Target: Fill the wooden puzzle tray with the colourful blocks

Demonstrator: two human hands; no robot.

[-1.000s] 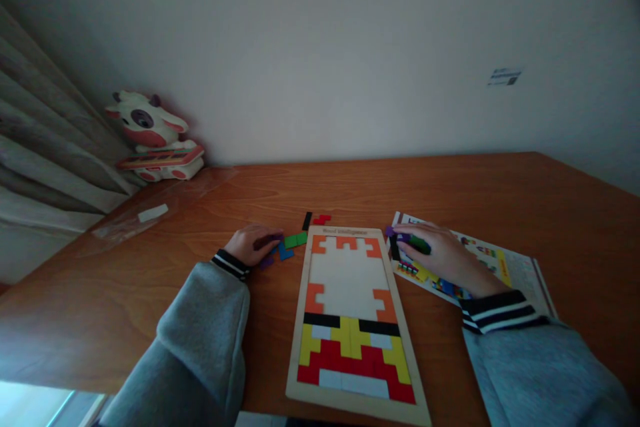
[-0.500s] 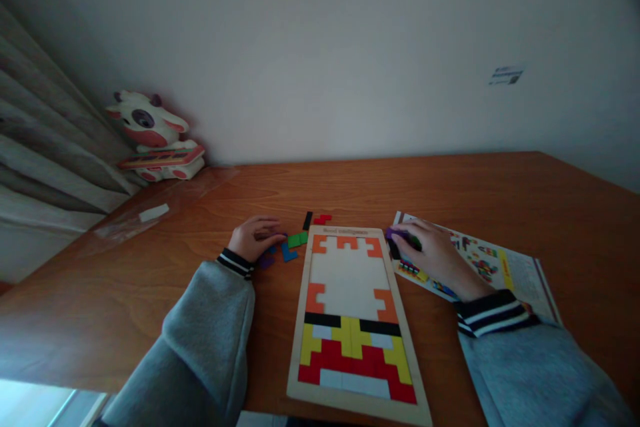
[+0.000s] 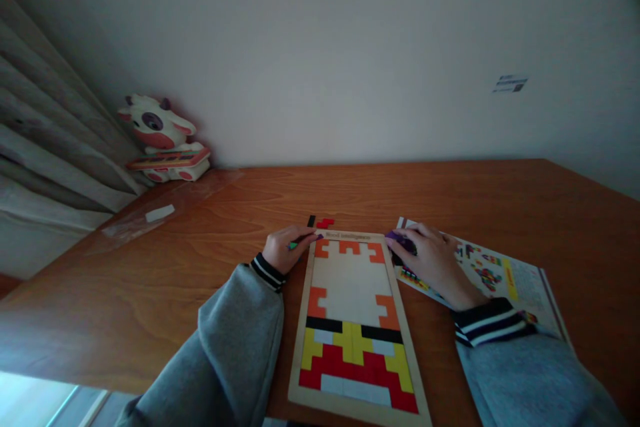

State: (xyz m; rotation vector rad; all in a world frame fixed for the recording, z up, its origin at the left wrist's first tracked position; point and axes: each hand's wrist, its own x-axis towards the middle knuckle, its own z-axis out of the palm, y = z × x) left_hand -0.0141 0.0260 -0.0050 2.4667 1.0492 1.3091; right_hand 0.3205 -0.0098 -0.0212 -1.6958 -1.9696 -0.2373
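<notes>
A wooden puzzle board (image 3: 295, 373) lies in front of me. Orange pieces (image 3: 317, 302) sit along the upper sides of its tray, and black, yellow, white and red pieces fill the lower part. My left hand (image 3: 287, 248) is at the board's top left corner, pinching a small purple puzzle piece (image 3: 320, 236); green and blue pieces are partly hidden beneath it. Beside the top right corner, my right hand (image 3: 433, 260) has its fingers curled round a purple puzzle piece (image 3: 403, 241). Something dark shows under those fingers.
A printed instruction sheet (image 3: 530, 293) lies under and right of my right hand. Black (image 3: 311, 221) and red (image 3: 325, 223) pieces rest beyond the board. A toy cow with a keyboard (image 3: 170, 160) and clear plastic wrap (image 3: 125, 230) are at the far left.
My left hand has moved right from the loose pieces to the board's top left corner, now with a purple piece at its fingertips. My right hand has barely moved.
</notes>
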